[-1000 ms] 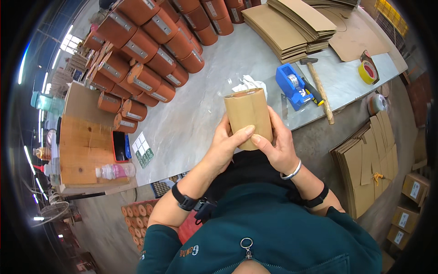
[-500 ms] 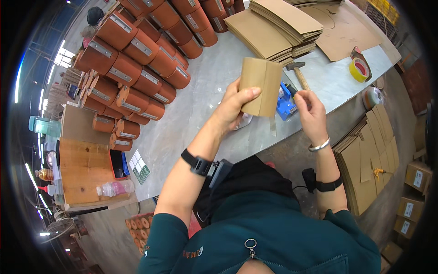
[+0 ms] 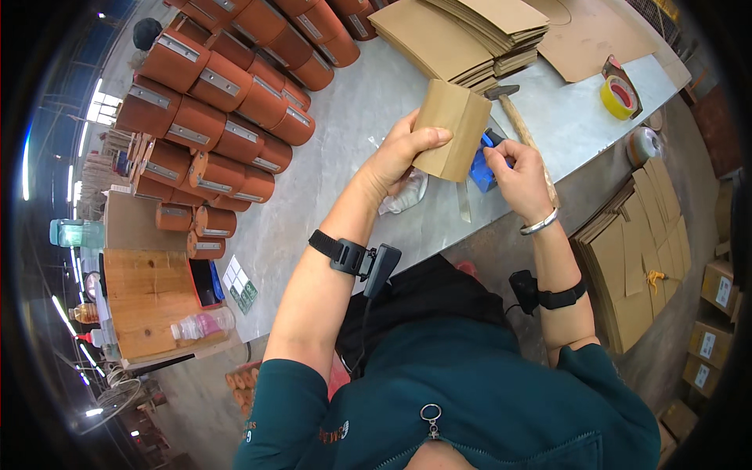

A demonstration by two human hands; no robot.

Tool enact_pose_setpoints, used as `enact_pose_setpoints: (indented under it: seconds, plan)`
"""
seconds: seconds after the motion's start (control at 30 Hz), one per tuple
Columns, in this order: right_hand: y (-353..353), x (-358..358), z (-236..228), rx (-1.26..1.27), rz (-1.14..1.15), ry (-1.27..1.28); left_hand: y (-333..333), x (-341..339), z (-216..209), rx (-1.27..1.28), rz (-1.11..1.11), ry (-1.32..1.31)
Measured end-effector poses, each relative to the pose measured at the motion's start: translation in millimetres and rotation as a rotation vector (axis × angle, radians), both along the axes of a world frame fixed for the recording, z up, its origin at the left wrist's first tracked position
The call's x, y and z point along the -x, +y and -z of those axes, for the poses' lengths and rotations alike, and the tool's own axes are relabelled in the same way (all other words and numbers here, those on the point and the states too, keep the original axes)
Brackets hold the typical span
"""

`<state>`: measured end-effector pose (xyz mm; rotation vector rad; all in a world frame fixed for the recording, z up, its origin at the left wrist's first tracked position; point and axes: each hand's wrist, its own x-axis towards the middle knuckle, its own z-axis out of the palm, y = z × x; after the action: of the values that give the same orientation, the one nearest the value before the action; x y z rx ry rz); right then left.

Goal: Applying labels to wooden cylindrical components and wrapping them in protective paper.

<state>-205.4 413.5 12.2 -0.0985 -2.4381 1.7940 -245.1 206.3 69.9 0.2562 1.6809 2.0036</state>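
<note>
Clearly, the left hand grips a tan cardboard sleeve over the grey worktop; it looks stiff but dentable, best held by its sides. At the blue plastic tape dispenser, the right hand curls its fingers; whether they're closed, I can't tell.
</note>
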Motion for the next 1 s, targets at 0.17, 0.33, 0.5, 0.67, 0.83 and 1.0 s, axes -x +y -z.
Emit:
enact_pose_setpoints:
  seconds: [0.17,0.33,0.5,0.67,0.83,1.0]
  plan:
    - [7.4,-21.0,1.7,-0.026,0.12,0.383,-0.5,-1.2,-0.4,-0.059,-0.005,-0.028]
    - [14.5,-56.3,-18.6,0.261,0.024,-0.052,-4.2,-1.3,0.0,-0.049,-0.014,-0.054]
    - [15.1,-66.0,3.1,0.26,0.06,-0.113,-1.2,-2.3,1.6,-0.064,-0.016,-0.037]
    - [14.1,-50.5,20.0,0.042,0.078,-0.075,0.4,-0.3,2.6,-0.085,0.008,-0.025]
    - [16.8,-56.1,3.5,-0.402,0.055,0.084,1.9,-4.9,6.4,-0.071,-0.022,0.009]
    - [1.4,-59.2,-67.7,-0.036,-0.146,0.233,0.9,-15.3,11.4,-0.138,-0.066,0.044]
